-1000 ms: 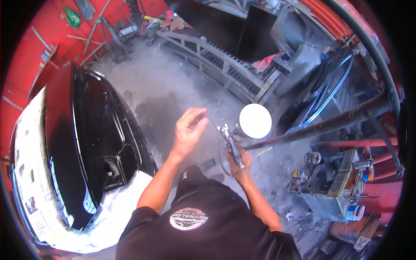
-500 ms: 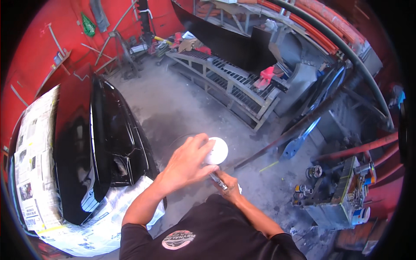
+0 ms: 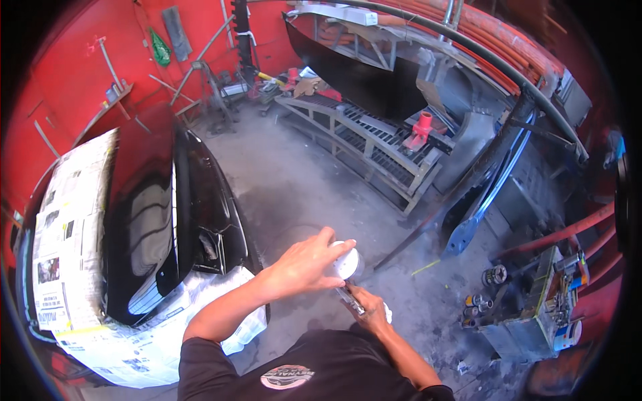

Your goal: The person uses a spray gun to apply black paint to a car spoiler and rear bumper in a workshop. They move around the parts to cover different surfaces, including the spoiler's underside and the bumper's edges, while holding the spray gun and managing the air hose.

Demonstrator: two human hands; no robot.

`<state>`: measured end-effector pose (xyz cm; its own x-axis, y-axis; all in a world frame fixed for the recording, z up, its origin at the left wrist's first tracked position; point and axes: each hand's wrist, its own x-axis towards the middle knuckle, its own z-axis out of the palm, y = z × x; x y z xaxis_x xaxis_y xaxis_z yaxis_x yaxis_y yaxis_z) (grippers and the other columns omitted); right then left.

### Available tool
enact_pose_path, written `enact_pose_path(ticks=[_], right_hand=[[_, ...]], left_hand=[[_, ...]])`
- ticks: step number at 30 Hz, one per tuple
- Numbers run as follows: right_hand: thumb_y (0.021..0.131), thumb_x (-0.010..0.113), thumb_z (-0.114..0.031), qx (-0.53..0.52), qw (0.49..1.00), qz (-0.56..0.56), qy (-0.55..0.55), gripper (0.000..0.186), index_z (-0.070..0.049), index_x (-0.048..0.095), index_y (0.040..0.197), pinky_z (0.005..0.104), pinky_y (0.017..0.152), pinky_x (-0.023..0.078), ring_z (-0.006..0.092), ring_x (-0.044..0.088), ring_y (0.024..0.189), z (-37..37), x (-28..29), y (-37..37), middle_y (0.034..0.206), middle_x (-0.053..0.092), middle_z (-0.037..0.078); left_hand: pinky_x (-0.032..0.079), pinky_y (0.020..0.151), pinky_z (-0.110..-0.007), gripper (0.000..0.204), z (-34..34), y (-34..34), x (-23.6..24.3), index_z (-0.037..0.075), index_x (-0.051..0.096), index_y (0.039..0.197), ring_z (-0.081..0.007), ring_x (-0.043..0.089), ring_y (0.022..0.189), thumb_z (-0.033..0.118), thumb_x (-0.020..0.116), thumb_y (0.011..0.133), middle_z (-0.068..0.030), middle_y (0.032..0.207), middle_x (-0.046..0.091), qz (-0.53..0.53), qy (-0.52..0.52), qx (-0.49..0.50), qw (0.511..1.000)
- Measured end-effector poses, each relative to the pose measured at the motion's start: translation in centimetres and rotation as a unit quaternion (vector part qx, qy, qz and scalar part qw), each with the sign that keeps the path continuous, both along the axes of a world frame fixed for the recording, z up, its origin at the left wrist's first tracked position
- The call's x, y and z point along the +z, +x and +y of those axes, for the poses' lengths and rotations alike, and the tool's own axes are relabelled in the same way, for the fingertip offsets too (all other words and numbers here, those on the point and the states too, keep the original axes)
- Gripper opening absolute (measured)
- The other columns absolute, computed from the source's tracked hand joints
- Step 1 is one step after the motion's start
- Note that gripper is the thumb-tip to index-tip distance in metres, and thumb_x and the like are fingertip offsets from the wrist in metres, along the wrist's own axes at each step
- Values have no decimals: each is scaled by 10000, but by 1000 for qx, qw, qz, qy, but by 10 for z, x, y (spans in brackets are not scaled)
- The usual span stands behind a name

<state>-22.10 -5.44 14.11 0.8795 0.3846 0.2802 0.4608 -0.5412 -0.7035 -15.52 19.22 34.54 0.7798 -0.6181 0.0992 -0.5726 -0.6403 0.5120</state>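
Note:
My left hand (image 3: 297,269) is curled round the white round lid of a cup (image 3: 346,262), thumb on the near side and fingers over the far side. Below it shows the metal body of a spray gun (image 3: 350,301), on which the cup sits. My right hand (image 3: 373,311) grips the gun lower down, its fingers partly hidden. A scrap of something white (image 3: 387,313) sticks out beside that hand. To the left stands a glossy black car (image 3: 190,220), partly masked with newspaper (image 3: 70,227) and pale sheeting (image 3: 150,357).
A metal frame rack (image 3: 354,137) with a red jack stand (image 3: 420,131) stands ahead. A dark panel (image 3: 394,90) leans over it. To the right are a blue metal part (image 3: 465,234), paint cans (image 3: 476,304) and a cluttered bench (image 3: 518,334). Dusty concrete floor (image 3: 281,167) lies between.
My hands and the spray gun sit slightly lower and further right in the picture. The whole scene has shifted right as the view turned. The left hand stays on the cup's lid.

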Motion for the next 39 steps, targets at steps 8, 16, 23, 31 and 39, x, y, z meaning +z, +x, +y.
enact_pose_path(ticks=[8, 16, 23, 31, 39], right_hand=[[915, 786, -190, 28, 999, 13, 16, 474, -73, 667, 1359, 435, 807, 610, 375, 745, 970, -33, -6, -18, 1191, 746, 161], [913, 738, -159, 70, 996, 17, 45, 464, -86, 656, 1365, 435, 820, 619, 376, 740, 1011, -100, -22, -27, 1260, 726, 147], [925, 767, -179, 87, 992, -6, 95, 426, -43, 672, 1318, 416, 854, 612, 363, 751, 1027, -151, -31, -38, 1196, 743, 179], [884, 790, -111, 102, 984, -29, 146, 430, -16, 686, 1290, 403, 799, 617, 366, 763, 963, -182, -29, -46, 1140, 754, 196], [866, 802, -83, 113, 982, -18, 149, 458, -10, 685, 1302, 394, 793, 619, 348, 769, 965, -196, -33, -50, 1124, 757, 201]], left_hand=[[570, 901, -494, 742, -40, -28, -6, 83, 542, 1454, -433, 669, 1061, 305, 846, 815, -241, 1262, 545, -31, 26, 21, 999], [573, 891, -494, 717, -111, -49, 2, 81, 573, 1416, -418, 674, 1061, 304, 838, 789, -215, 1238, 555, -17, 65, 43, 997], [545, 931, -486, 771, -160, -62, 2, 58, 561, 1451, -435, 652, 1108, 365, 841, 802, -214, 1297, 576, 22, 30, 52, 998], [506, 864, -337, 846, -186, -84, 10, 51, 616, 1448, -202, 623, 995, 425, 915, 751, -110, 1315, 648, 122, -136, 117, 976], [498, 847, -328, 867, -195, -99, 12, 56, 614, 1456, -183, 607, 974, 396, 935, 726, -100, 1318, 656, 121, -168, 138, 969]])
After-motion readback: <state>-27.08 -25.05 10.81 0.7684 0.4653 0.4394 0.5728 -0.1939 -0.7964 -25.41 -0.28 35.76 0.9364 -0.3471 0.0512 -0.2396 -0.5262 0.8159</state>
